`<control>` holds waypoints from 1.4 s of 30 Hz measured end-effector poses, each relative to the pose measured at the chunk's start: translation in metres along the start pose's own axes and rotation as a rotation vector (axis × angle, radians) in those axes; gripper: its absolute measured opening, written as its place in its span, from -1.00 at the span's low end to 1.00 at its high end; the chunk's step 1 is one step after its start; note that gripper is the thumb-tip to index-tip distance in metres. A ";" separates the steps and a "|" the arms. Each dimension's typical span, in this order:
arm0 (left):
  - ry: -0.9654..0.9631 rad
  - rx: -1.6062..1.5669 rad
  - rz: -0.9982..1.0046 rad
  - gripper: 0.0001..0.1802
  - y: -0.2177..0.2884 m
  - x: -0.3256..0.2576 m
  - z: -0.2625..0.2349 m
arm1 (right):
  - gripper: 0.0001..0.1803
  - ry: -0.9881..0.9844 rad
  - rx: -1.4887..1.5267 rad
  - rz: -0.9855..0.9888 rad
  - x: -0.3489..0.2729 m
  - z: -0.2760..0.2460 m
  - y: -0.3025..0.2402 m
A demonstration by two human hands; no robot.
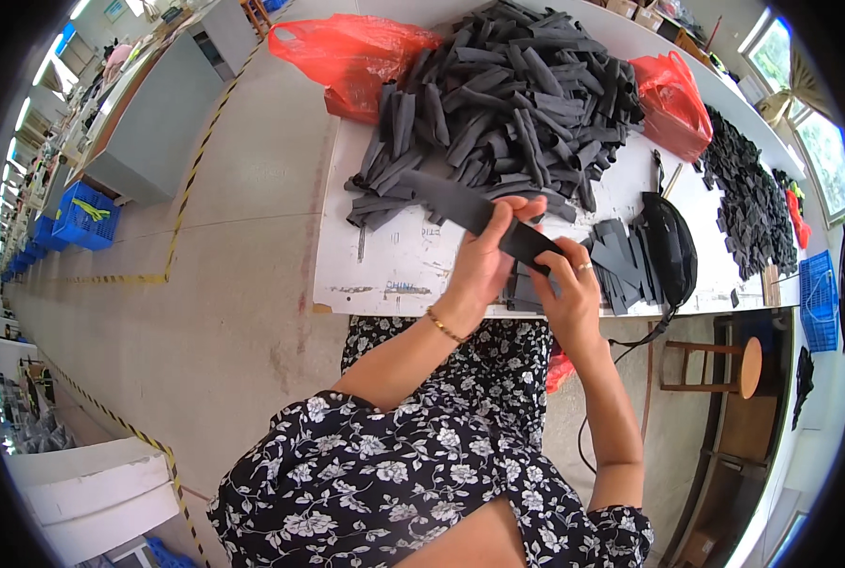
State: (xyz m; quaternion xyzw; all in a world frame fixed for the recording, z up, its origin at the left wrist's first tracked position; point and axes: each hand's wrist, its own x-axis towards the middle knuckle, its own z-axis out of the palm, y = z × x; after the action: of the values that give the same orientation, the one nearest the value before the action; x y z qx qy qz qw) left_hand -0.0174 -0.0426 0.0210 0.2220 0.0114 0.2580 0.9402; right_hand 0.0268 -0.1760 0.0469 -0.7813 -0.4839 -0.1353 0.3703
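A flat dark grey strip of sheet material (449, 200) is held up slantwise above the near edge of the white table (365, 275). My left hand (484, 254) grips it near its middle, thumb on top. At its lower right end, the fingers of my right hand (570, 287) pinch it. Beyond my hands lies a large heap of curled dark grey strips (526, 104). Flatter grey strips (621, 260) lie in a loose stack just right of my right hand, and part of that stack is hidden behind the hand.
Red plastic bags (346, 62) flank the heap. A black pouch with a strap (668, 248) rests right of the flat strips. Small dark pieces (749, 204) cover the table farther right. A wooden stool (748, 367) stands at right, below a blue basket (818, 301).
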 end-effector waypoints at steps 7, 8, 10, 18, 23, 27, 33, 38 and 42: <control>0.003 -0.015 -0.093 -0.70 -0.015 -0.007 -0.007 | -0.73 -0.039 0.025 -0.040 0.005 0.007 0.000; 0.061 -0.021 -0.099 -0.69 -0.015 -0.007 -0.007 | -0.73 -0.042 0.024 -0.042 0.004 0.005 0.000; 0.120 -0.026 -0.098 -0.67 -0.005 -0.003 0.001 | -0.79 -0.033 0.039 -0.065 0.004 0.004 0.004; 0.112 -0.080 0.095 -0.67 -0.004 -0.001 0.005 | -0.85 0.029 0.088 -0.133 0.015 0.005 0.004; 0.122 -0.087 0.080 -0.69 -0.008 -0.004 0.009 | -0.81 0.051 0.133 -0.097 0.013 0.010 0.008; 0.120 -0.084 0.075 -0.69 -0.008 -0.004 0.008 | -0.81 0.050 0.133 -0.103 0.014 0.010 0.012; 0.081 -0.043 0.046 -0.71 -0.005 -0.003 0.007 | -0.80 0.028 0.144 -0.094 0.016 0.008 0.018; 0.076 -0.045 0.037 -0.73 -0.006 -0.003 0.007 | -0.80 0.031 0.159 -0.083 0.015 0.007 0.019; 0.101 -0.051 0.014 -0.70 -0.008 -0.001 0.006 | -0.80 0.019 0.160 -0.065 0.013 0.005 0.020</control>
State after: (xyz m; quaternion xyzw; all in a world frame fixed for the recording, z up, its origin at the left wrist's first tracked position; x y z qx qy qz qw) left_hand -0.0136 -0.0512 0.0227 0.1847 0.0505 0.2756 0.9420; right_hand 0.0492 -0.1692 0.0422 -0.7318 -0.5148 -0.1155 0.4313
